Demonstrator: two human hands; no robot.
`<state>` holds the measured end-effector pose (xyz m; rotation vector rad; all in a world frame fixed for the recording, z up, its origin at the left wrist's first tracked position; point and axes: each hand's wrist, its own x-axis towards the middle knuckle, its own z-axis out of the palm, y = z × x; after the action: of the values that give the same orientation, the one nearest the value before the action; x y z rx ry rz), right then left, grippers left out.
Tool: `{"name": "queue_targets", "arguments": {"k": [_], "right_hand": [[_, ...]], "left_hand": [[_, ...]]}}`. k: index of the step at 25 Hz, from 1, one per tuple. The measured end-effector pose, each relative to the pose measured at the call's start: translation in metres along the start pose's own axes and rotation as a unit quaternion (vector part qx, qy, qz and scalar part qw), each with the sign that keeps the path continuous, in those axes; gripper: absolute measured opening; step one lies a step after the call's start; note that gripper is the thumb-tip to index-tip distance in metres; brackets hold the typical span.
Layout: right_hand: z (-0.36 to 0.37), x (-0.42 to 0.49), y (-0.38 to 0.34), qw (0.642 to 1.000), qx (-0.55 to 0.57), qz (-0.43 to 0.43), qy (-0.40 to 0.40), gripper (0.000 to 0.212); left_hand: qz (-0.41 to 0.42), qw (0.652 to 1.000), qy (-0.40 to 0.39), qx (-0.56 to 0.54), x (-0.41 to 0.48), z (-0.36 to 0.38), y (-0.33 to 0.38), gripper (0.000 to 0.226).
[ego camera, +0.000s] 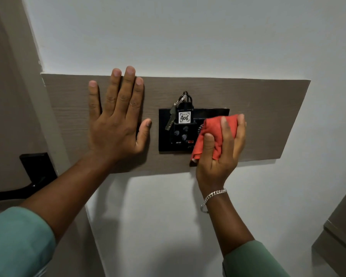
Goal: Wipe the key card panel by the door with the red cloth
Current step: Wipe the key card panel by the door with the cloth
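1. Key card panel (194, 129): a black plate mounted on a wood-grain board (268, 108), which is fixed flat to the pale wall (188, 37).
2. Red cloth (213, 134): bunched against the panel's right part, covering its right edge and lower right corner; a fold hangs just below the panel.
3. Right hand (221, 150): grip closed on the red cloth, thumb on the cloth's left face, fingers wrapped over its top and right side. A silver chain bracelet (213, 197) circles the wrist.
4. Left hand (116, 116): grip open, holding nothing; palm and spread fingers lie flat on the wood-grain board, just left of the panel, thumb tip close to the panel's left edge.
5. Obstructions on the panel: a key (171, 118) on a ring and a black fob with a white tag reading "406" (184, 117) hang from a hook (185, 93) above, lying over the panel's upper middle. Small dark knobs sit below the tag.
6. Surroundings: a door (6, 96) with a black lever handle (18, 191) at far left; green sleeves (18, 240) on both arms.
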<state>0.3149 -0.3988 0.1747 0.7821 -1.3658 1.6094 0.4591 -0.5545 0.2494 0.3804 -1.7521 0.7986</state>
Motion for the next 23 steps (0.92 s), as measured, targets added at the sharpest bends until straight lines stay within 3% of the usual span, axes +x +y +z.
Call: {"name": "queue_targets", "arguments": {"k": [5,10,12,16,18,21,23], "right_hand": [[-0.008,0.006,0.009,0.990,-0.070,-0.103,-0.058,0.039],[-0.007,0.001,-0.016,1.000,0.007,0.012,0.010,0.037],[0.008,-0.001,-0.037,0.999,0.013,-0.034,-0.010,0.039],[0.013,-0.023,-0.040,0.986,-0.075,-0.123,-0.085,0.041],[0.008,-0.030,-0.035,0.986,-0.076,-0.109,-0.096,0.042],[0.022,-0.021,-0.046,0.997,-0.040,-0.044,-0.050,0.041],[0.028,-0.021,-0.050,0.996,-0.051,-0.062,-0.046,0.040]], "left_hand": [[0.001,1.000,-0.004,0.005,0.000,0.000,-0.002,0.076],[-0.002,1.000,-0.017,0.003,0.000,-0.003,0.000,0.076],[-0.002,1.000,-0.016,0.005,0.001,-0.003,0.000,0.076],[0.000,1.000,-0.009,-0.010,0.001,-0.004,-0.001,0.074],[0.000,1.000,-0.005,-0.014,0.000,-0.004,-0.001,0.074],[0.006,1.000,0.000,-0.017,-0.001,-0.002,-0.003,0.073],[0.007,1.000,0.000,-0.015,0.000,-0.004,-0.003,0.073]]}}
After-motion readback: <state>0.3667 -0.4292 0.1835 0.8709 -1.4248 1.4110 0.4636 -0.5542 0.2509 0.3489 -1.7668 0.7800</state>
